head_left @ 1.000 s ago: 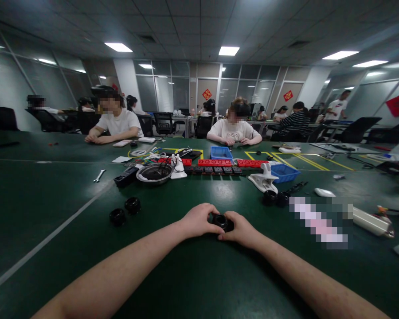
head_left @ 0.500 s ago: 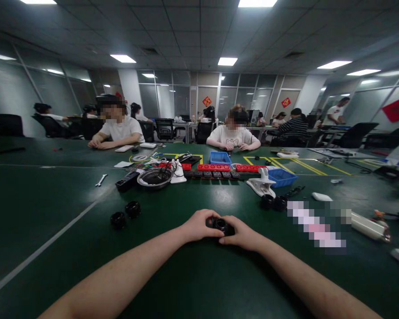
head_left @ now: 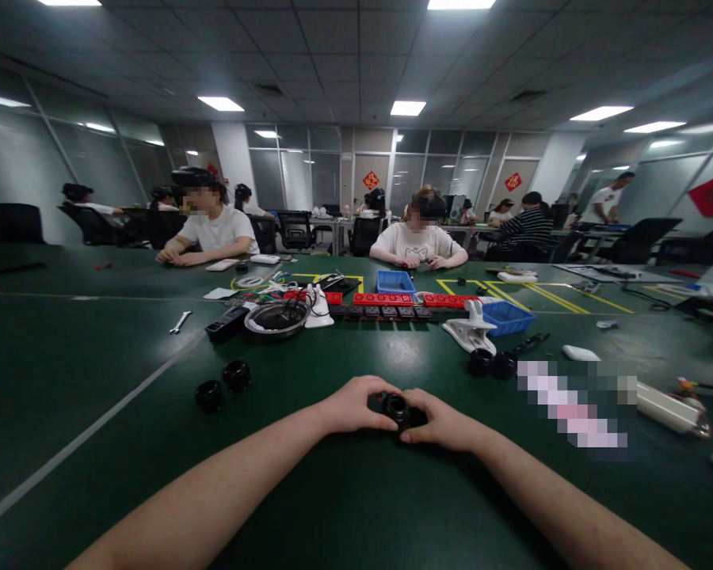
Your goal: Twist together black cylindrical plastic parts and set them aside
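Between my two hands is a black ring-shaped part [head_left: 397, 407] with a round opening facing up. My left hand [head_left: 361, 405] curves round its left side, thumb in front and fingers behind. From the right, my right hand [head_left: 435, 419] closes on the same part, its thumb low at the front. Its underside is hidden by my fingers. Two similar black ring-shaped parts, a nearer one [head_left: 208, 395] and a farther one [head_left: 237, 375], stand to the left. Another pair, a left one [head_left: 481, 362] and a right one [head_left: 505, 365], is at the right.
Beyond my hands lie a metal bowl [head_left: 277, 320], red power strips [head_left: 383, 299], a white clamp base [head_left: 470, 328] and blue bins [head_left: 507, 317]. A wrench [head_left: 181, 322] lies left; a cream cylinder [head_left: 671, 409] lies right. Two people sit across the table [head_left: 309, 507].
My hands and the black ring-shaped part have shifted very slightly toward me and right in the picture. The grip looks much the same.
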Demonstrator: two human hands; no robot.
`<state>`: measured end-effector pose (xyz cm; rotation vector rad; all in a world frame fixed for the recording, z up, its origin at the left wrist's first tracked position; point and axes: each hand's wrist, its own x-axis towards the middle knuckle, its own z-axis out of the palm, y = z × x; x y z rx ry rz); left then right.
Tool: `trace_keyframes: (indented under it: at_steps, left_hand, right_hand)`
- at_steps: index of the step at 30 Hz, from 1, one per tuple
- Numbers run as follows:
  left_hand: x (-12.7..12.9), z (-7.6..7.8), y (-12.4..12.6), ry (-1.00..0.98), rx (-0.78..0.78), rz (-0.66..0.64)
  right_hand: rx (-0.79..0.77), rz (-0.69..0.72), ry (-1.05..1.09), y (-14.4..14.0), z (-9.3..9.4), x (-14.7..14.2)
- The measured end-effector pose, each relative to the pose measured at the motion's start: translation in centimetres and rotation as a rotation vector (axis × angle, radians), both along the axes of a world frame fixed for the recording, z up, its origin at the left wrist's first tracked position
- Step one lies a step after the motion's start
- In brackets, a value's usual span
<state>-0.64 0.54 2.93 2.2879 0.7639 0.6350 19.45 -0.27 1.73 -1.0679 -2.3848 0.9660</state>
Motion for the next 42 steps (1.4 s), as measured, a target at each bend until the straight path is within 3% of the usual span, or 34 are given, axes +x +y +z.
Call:
trace_keyframes:
  at_steps: [4, 8, 14, 18, 21, 25, 28, 36, 42]
  left_hand:
    - [0.1, -0.3, 0.0, 0.012, -0.030, 0.035]
    - [0.4, -0.8, -0.2, 0.021, -0.020, 0.141]
    - [1.8, -2.3, -1.0, -0.065, -0.003, 0.427]
    - [2.3, -2.7, -1.1, -0.124, -0.005, 0.482]
    - [1.9, -2.3, -0.8, -0.110, -0.032, 0.394]
    - [1.3, -2.0, -0.4, -0.090, -0.057, 0.274]
    - [1.1, -1.9, -0.2, -0.091, -0.074, 0.227]
    - [1.1, -2.1, 0.1, -0.075, -0.093, 0.190]
    - [1.3, -2.1, -0.1, -0.095, -0.090, 0.222]
  right_hand:
    - [-0.049, 0.056, 0.020, 0.1, 0.5, 0.4]
    - [-0.015, -0.080, 0.008, 0.1, -0.5, 0.0]
    - [0.327, -0.459, -0.280, -1.3, -1.6, -2.2]
    - [0.461, -0.512, -0.422, -1.9, -1.4, -2.7]
    - [0.429, -0.470, -0.338, -1.4, -1.2, -1.9]
    - [0.271, -0.186, -0.132, -0.3, -1.2, -0.6]
    - [0.169, -0.094, -0.075, 0.2, -1.0, 0.1]
    - [0.028, -0.009, 0.006, 0.5, -0.3, 0.5]
    - [-0.014, -0.105, 0.036, 0.4, -0.8, 0.2]
